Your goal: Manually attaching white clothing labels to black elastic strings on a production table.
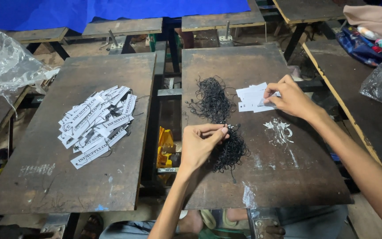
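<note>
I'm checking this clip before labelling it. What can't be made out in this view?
- Head view: what the left hand pinches above the black strings is too small to tell.
- The right hand covers part of the white tags, so their count is unclear.
- The tag pile overlaps itself, hiding lower tags.
- The yellow object sits half hidden between the boards.

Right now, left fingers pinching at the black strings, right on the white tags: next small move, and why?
Probably lift the left hand to draw one string out of the tangled pile of black strings; its fingertips pinch at the pile, while the right hand rests on the small stack of white paper tags.
</note>
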